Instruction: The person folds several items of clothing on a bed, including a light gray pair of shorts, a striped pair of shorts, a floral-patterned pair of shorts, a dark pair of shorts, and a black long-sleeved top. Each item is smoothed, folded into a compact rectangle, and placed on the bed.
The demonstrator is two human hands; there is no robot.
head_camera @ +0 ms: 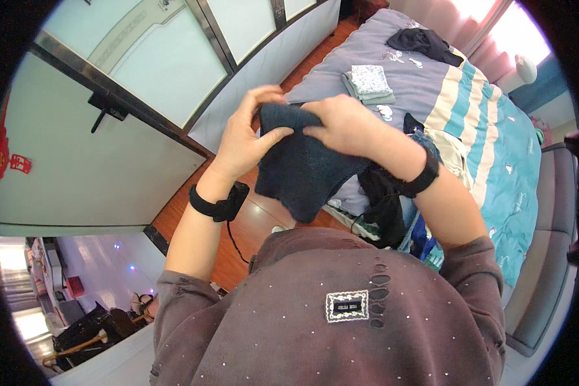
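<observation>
A dark navy cloth garment (299,169) hangs between my two hands in front of my body, its upper edge pinched and its lower part drooping. My left hand (248,132) grips it at the left, with the thumb on the near face and the fingers behind. At the upper right, my right hand (342,123) holds the same edge, its thumb close to the left thumb. The cloth hides some of the fingertips. Past my right hand, a small stack of folded light cloths (369,82) lies on the bed (318,67).
A pile of loose clothes (386,207) lies at the bed's near edge, below my right forearm. Farther off are a dark crumpled garment (424,43) and a striped quilt (502,144). A door (87,159) with a black handle and a glass-panelled wardrobe (169,67) stand on the left.
</observation>
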